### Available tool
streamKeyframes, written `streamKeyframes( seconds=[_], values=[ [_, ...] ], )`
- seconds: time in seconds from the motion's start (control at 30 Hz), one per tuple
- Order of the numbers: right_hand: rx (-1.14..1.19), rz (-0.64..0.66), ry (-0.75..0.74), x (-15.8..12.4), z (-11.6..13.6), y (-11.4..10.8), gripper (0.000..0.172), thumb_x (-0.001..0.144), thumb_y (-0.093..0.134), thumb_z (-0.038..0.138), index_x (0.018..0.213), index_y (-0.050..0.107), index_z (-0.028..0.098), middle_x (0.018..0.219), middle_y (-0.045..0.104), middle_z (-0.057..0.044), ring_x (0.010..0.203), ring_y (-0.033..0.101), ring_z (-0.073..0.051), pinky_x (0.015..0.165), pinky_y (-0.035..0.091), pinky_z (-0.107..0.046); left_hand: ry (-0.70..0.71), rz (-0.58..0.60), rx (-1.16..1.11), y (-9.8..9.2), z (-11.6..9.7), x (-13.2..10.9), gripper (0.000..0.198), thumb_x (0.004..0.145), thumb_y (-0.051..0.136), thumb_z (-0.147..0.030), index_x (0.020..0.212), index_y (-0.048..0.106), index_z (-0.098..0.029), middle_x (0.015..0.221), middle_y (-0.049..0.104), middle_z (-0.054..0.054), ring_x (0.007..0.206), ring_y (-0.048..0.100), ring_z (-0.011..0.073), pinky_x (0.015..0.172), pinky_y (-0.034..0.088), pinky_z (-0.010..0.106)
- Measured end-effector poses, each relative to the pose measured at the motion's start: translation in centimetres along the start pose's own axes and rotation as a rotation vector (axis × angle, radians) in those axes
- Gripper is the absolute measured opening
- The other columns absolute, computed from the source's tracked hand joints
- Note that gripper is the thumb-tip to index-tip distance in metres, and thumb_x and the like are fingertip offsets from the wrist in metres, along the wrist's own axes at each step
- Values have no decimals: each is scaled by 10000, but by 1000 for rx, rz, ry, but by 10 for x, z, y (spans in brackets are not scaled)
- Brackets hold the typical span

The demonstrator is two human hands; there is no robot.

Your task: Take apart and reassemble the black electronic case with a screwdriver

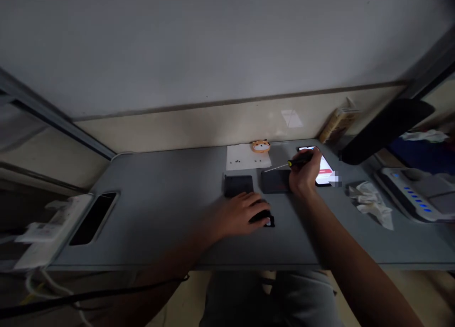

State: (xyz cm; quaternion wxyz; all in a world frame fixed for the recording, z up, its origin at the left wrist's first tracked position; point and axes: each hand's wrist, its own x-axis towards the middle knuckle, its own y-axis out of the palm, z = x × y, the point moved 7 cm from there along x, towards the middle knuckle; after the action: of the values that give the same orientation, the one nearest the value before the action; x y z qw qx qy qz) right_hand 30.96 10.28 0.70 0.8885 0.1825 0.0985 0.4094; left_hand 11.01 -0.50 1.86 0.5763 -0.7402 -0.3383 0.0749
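My right hand (303, 173) is closed round a small screwdriver (300, 161) with a black and yellow handle; its thin shaft points left over a dark flat device (275, 181). My left hand (241, 214) rests on the grey table (159, 208), its fingers curled over a small black part (265, 219). Another dark flat piece (238, 185) lies just beyond the left hand. A white sheet (247, 157) behind them carries several tiny dark screws. A lit phone (322, 168) lies behind my right hand.
An orange animal figure (261, 146) sits at the sheet's far edge. Crumpled tissue (371, 201) lies at the right, beside a device with blue lights (414, 194). A black lamp head (386, 128) hangs above the right. A rectangular slot (93, 218) opens in the table's left.
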Motion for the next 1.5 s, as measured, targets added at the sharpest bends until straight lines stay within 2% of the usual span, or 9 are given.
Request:
streamKeyframes(
  seconds=[0.13,0.2,0.27,0.37,0.47,0.6,0.9,1.3,1.5],
  values=[
    [-12,-89,42,-13,5,2,317,849,463,516,687,452,244,580,453,61,478,458,-106,450,360,-224,-95,-218,13,-25,20,0,221,1032,462,-279,1143,648,-237,974,718,43,942,681,189,907,499,340],
    [-29,-150,41,-18,7,-1,280,841,458,478,691,460,242,605,468,53,501,458,-107,457,365,-220,-221,-360,47,-44,42,-5,248,1025,420,-245,1088,659,-223,961,728,54,917,683,191,878,497,340],
    [-51,-174,31,-22,8,-2,280,841,441,482,694,454,244,618,473,49,514,458,-112,454,364,-223,-342,-417,76,-57,66,-12,230,997,448,-260,1058,665,-213,887,724,48,830,679,191,873,499,350],
    [-96,-139,0,-27,6,0,303,845,429,511,694,448,249,611,455,49,518,454,-122,446,349,-232,-465,-336,35,-57,96,-21,229,963,487,-291,1076,668,-207,651,628,-14,628,618,169,804,512,326],
    [-166,-87,-68,-30,5,2,313,858,437,515,699,474,248,626,453,45,540,454,-127,459,344,-240,-489,-224,-29,-47,109,-25,215,944,492,-290,1016,681,-219,622,612,-22,579,585,161,722,513,296],
    [-212,-92,-95,-32,4,1,332,872,440,520,708,513,240,655,472,33,582,465,-134,487,355,-240,-476,-216,-42,-42,109,-25,207,936,477,-251,931,683,-233,725,681,3,647,618,166,716,516,285],
    [-226,32,7,-29,5,18,309,848,484,466,658,543,230,602,467,31,553,441,-132,470,339,-241,-473,-267,-10,-38,110,-24,194,918,484,-190,929,672,-239,839,727,20,756,675,188,731,526,286],
    [-381,130,-196,-37,20,19,445,920,427,539,623,557,234,589,489,32,589,475,-147,574,378,-291,-445,-231,-69,-31,105,-19,206,950,448,-219,949,653,-241,908,736,31,838,689,191,757,529,279],
    [-323,163,-257,-35,26,22,535,890,432,685,602,526,244,575,428,38,586,463,-149,584,396,-302,-477,-184,-95,-34,100,-17,141,903,501,-238,937,638,-224,745,642,1,692,602,169,717,485,280]
  ],
)
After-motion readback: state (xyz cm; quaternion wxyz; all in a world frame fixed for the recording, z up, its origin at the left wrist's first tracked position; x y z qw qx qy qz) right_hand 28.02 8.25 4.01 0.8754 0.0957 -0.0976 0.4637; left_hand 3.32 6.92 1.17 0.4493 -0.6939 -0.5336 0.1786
